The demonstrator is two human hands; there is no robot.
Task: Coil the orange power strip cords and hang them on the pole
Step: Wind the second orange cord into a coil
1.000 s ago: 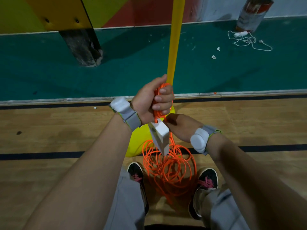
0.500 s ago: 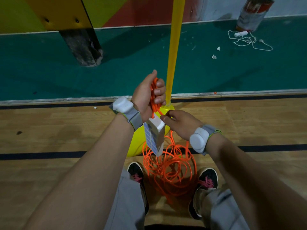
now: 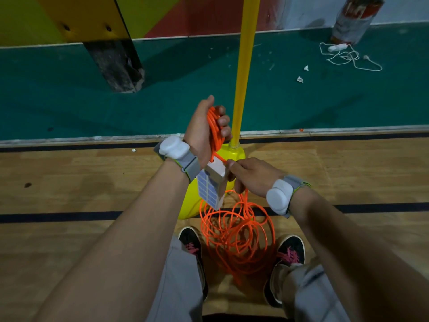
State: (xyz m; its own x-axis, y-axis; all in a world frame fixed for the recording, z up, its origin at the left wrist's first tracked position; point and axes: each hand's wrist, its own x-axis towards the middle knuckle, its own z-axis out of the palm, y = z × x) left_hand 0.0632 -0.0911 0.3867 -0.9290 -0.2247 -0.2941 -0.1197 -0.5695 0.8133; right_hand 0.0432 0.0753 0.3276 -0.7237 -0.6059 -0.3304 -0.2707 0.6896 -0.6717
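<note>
1. Coiling in hand: left hand [image 3: 204, 129] grip is curled round orange cord [image 3: 213, 126] loops, power strip [image 3: 212, 187] dangling just below.
2. Right hand [image 3: 253, 177] grip pinches the cord beside the strip; plenty hangs loose beneath.
3. Next, likely: lift more loops into the left grip, then hang them on the pole [image 3: 243, 66] just beyond it.

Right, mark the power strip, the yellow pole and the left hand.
power strip [image 3: 209, 189], head view, socket face
yellow pole [image 3: 244, 66], head view, middle of shaft
left hand [image 3: 200, 130], head view, back of hand

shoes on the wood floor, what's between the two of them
In the head view, loose loops of the orange cord hang down between the left shoe and the right shoe, over the wood floor.
</note>
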